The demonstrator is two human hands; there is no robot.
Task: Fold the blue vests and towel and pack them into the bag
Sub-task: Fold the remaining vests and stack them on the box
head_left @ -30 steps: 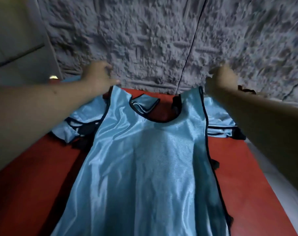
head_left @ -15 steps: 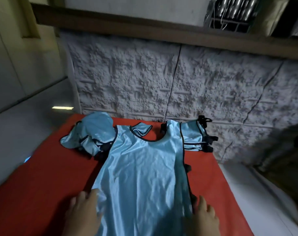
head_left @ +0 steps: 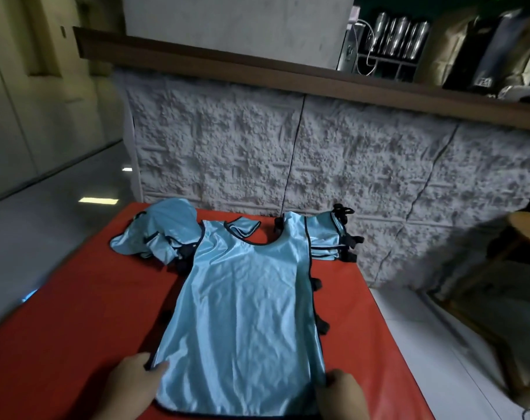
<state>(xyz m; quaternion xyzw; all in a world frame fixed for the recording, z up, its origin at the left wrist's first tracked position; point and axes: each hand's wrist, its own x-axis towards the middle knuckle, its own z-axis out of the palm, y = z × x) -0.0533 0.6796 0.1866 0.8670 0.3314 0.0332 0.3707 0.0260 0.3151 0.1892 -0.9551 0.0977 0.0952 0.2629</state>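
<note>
A light blue vest [head_left: 245, 304] with black trim lies spread flat on the red table [head_left: 75, 313], neck hole toward the far wall. My left hand [head_left: 133, 386] pinches the vest's left edge near the hem, thumb on top of the fabric. My right hand [head_left: 342, 395] grips the right edge near the hem. A crumpled heap of blue vests [head_left: 163, 234] lies at the table's back left. A folded stack of blue vests [head_left: 327, 237] sits at the back right. No bag or towel is in view.
A rough grey stone wall [head_left: 288, 162] rises just behind the table, topped by a wooden ledge [head_left: 288, 77]. A wooden stool [head_left: 527, 231] stands to the right on the pale floor. The floor drops away on both sides of the table.
My hands left the vest's shoulders, came back to the near hem, and went from lying flat to taking hold of the side edges. The camera tilted up.
</note>
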